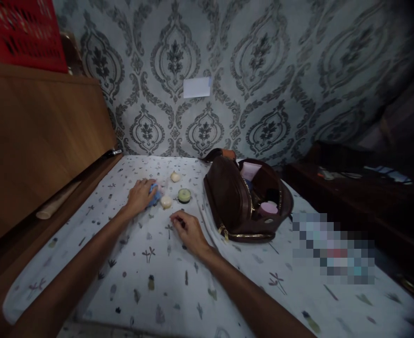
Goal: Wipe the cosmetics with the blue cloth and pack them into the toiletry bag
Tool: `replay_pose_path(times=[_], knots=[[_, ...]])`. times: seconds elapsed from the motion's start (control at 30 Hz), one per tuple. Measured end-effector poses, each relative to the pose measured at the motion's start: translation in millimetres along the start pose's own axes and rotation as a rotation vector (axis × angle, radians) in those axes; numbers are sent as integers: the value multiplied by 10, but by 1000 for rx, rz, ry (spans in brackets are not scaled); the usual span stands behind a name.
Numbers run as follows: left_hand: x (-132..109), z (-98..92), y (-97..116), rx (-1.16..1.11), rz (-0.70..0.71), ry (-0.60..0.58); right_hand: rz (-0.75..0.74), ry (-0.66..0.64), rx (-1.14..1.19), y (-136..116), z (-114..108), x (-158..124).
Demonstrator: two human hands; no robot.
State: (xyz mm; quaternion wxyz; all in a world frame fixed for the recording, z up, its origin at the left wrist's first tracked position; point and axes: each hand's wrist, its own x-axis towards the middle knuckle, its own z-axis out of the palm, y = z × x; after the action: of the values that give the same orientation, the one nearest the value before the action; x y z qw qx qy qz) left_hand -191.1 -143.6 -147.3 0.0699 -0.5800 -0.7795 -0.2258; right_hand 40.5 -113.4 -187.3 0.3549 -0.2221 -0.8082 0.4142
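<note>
At the left of the cloth, my left hand (pixel 141 195) has its fingers bent over a small blue object (pixel 154 194) with some pink beside it; its kind is blurred and partly covered. Right of those fingers sits a cream-coloured round piece (pixel 166 202). A similar cream piece with a small tip (pixel 175 176) stands farther back. Beside them lies a low round jar (pixel 184 195), pale green on top with a dark base. My right hand (pixel 190 231) hovers or rests just in front of the jar, its fingers curled in, with nothing visible in them.
An unzipped brown leather bag (pixel 228 192) stands to the right, holding a pink round item (pixel 268 208) and other things. A wooden cabinet (pixel 41 150) with a red basket (pixel 24 35) borders the left. Dark furniture (pixel 355 206) flanks the right. The patterned wall (pixel 207 126) closes the back.
</note>
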Motion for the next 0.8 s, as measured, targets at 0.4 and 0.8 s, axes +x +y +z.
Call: replay_pose_path(times=[0.4,0.8], knots=[[149,-105,76,-131,-52,60,16,-13,-38,1,7,-4],[-392,-68,282,-275,-9,-62,-1,-50,-77,-33,-7,-14]])
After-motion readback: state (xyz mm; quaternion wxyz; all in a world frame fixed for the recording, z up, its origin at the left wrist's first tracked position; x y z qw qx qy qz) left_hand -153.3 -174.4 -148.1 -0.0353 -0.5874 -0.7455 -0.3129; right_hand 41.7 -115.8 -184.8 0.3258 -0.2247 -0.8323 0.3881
